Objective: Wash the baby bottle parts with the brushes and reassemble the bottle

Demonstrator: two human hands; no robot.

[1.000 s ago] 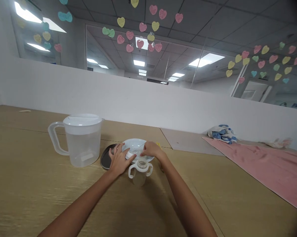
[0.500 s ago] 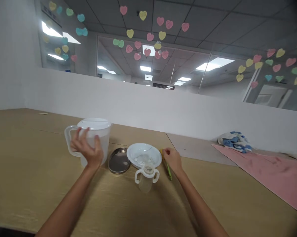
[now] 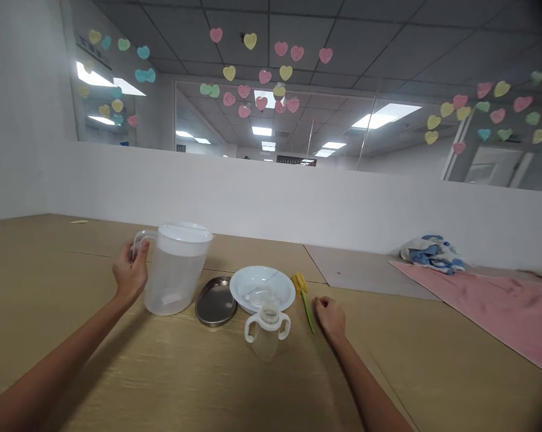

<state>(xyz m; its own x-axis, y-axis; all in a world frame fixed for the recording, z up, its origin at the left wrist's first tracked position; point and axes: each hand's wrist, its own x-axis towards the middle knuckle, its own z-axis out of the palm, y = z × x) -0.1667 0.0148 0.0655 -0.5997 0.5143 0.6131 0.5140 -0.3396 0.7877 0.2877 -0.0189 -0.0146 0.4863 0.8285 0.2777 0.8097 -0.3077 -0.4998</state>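
My left hand [image 3: 132,271] is closed round the handle of a clear plastic pitcher [image 3: 174,276] with a white lid, which leans slightly to the right. Beside it lies a round metal tray [image 3: 215,302]. A white bowl [image 3: 248,277] holds small clear items that are hard to make out. In front of the bowl stands a two-handled bottle [image 3: 266,339] with its mouth uncovered. Right of the bowl is a brush [image 3: 307,309] with a yellow head and green handle. My right hand [image 3: 331,318] rests curled on the table, just right of the brush; its fingertips are partly hidden.
A pink cloth [image 3: 482,300] covers the right side of the table [image 3: 198,384]. Behind it lies a crumpled blue and white cloth [image 3: 433,255]. A small flat piece [image 3: 78,222] lies at the back left, near the white wall.
My left hand has moved from the pitcher's side to its handle, and the pitcher has tilted. My right hand has moved away from the brush head, toward me and to the right.
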